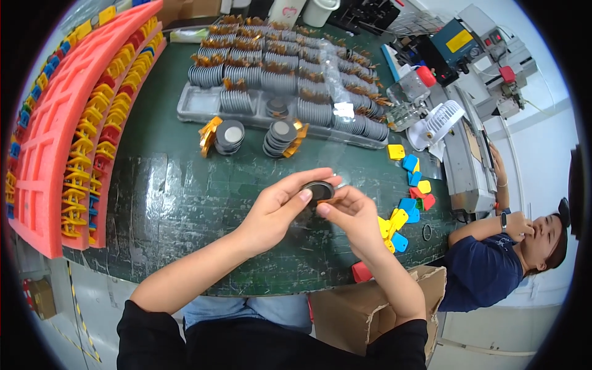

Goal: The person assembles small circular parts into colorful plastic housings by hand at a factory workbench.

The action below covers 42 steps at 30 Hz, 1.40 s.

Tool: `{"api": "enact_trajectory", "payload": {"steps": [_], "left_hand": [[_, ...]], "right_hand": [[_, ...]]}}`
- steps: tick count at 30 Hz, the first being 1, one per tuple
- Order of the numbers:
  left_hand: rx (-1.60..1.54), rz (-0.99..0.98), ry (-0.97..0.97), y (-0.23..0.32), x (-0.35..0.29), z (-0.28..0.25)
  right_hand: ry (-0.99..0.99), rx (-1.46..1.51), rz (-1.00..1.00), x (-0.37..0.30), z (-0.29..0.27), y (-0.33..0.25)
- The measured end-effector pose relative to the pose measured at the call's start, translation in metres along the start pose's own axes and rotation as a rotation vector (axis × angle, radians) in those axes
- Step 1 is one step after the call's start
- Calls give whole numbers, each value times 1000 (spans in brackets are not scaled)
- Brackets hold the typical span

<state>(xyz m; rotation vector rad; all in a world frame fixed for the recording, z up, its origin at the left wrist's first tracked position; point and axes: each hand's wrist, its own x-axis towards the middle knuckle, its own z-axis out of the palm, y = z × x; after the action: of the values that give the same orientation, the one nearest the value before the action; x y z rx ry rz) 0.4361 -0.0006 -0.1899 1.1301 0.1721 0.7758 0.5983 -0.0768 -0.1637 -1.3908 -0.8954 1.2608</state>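
Observation:
Above the green tabletop, a round black disc (320, 190) with a raised rim is held between both hands. My left hand (277, 206) grips its left edge, thumb lying on the face and fingers behind. My right hand (353, 217) pinches the near right edge, where a bit of orange film shows. Beyond my hands stand two short stacks of grey discs, a left stack (230, 136) and a right stack (280, 137), both with orange film tabs. A clear plastic tray (185, 106) behind them carries rows of similar discs.
Pink foam racks (58, 142) with coloured clips line the left. Yellow, blue and red plastic pieces (399, 217) lie at right, near a black ring (427, 232). A white fan (439, 123) and a clear jar (410, 86) stand beyond. A cardboard box (345, 314) and a co-worker (478, 265) are at right.

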Motion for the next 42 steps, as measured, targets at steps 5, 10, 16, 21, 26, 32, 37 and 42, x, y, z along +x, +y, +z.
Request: {"api": "enact_trajectory", "payload": {"steps": [5, 10, 16, 21, 26, 32, 37, 42], "left_hand": [[-66, -101, 124, -5, -4, 2], [-87, -231, 213, -3, -7, 5], [-60, -299, 257, -11, -9, 5], [-69, -325, 275, -16, -13, 8], [-78, -313, 282, -15, -8, 15], [-91, -314, 275, -15, -9, 14], [-64, -382, 148, -22, -4, 0], [-94, -485, 133, -19, -3, 1]], "right_hand": [[-28, 123, 72, 6, -4, 11], [-62, 165, 95, 5, -6, 8], [-66, 116, 50, 7, -3, 10], [-37, 68, 74, 6, -4, 17], [-33, 55, 37, 8, -10, 22], [-99, 7, 63, 10, -12, 20], [-173, 36, 91, 12, -14, 26], [-225, -136, -58, 13, -16, 28]]}}
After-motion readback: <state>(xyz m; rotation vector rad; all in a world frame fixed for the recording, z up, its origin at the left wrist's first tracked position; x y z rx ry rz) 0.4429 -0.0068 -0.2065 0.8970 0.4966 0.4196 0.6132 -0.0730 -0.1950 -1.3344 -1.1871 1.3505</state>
